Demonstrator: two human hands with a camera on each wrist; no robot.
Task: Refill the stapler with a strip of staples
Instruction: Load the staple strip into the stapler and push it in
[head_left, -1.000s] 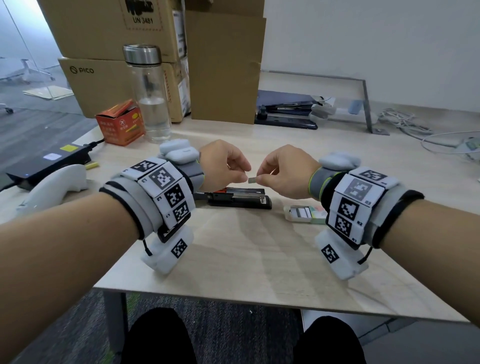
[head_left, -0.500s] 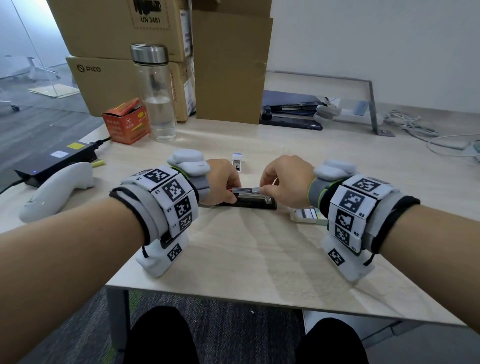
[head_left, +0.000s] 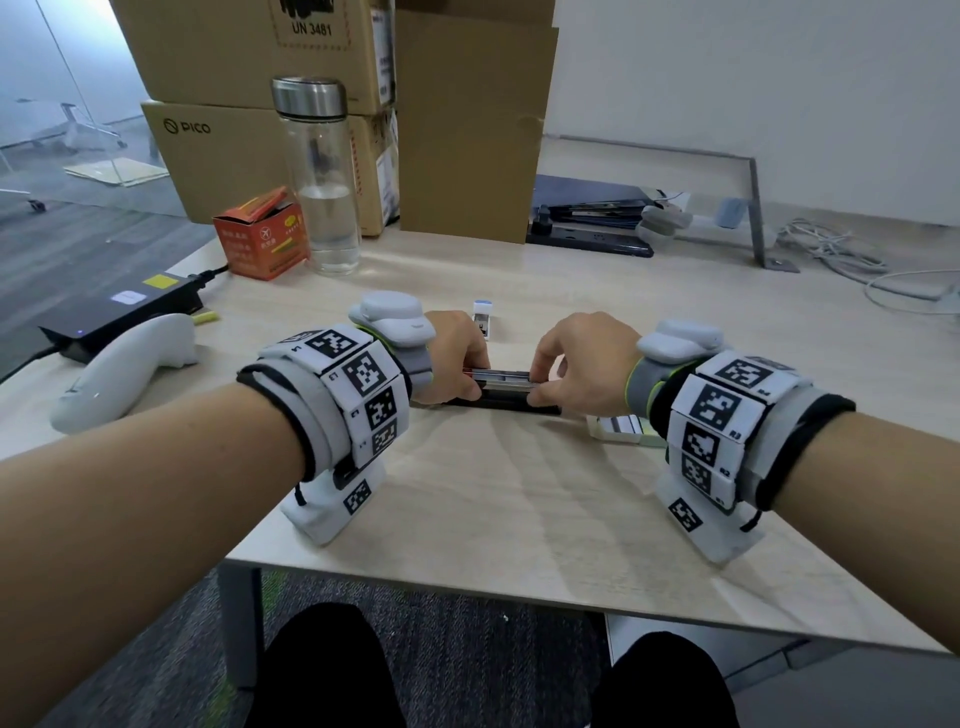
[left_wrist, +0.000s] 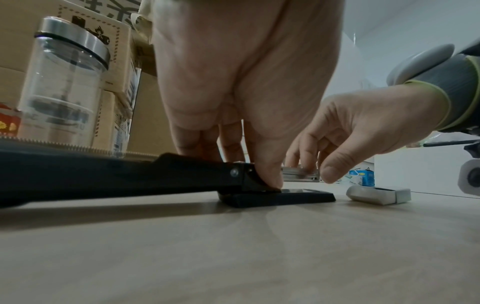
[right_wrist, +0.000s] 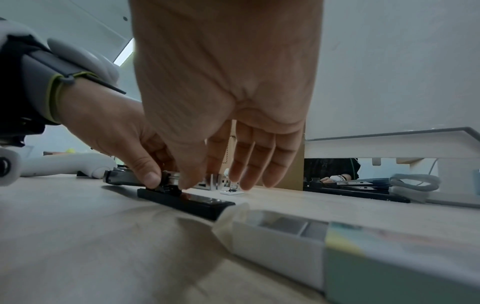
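Note:
A black stapler (head_left: 511, 402) lies on the table with its top cover folded back flat to the left (left_wrist: 116, 174), so the metal magazine (left_wrist: 298, 175) is exposed. My left hand (head_left: 479, 378) grips the hinge end, thumb (left_wrist: 269, 176) on the near side and fingers behind. My right hand (head_left: 536, 388) pinches the silver staple strip (head_left: 503, 383) at the magazine's right end, thumb (left_wrist: 331, 172) in front and other fingers hanging straight. Where the strip ends and the magazine begins is hard to tell. An open staple box (head_left: 621, 430) lies just right of the stapler.
A small white stapler (head_left: 483, 318) stands behind my hands. A white controller (head_left: 124, 369) and a black power brick (head_left: 119, 317) lie at the left. A water bottle (head_left: 322, 182), a red box (head_left: 262, 236) and cardboard boxes (head_left: 467, 119) stand at the back, with cables (head_left: 841, 254) at the far right.
Both hands have come down from above the stapler onto it. The strip went from held in the air to lying along the magazine, and the left hand took hold of the hinge end.

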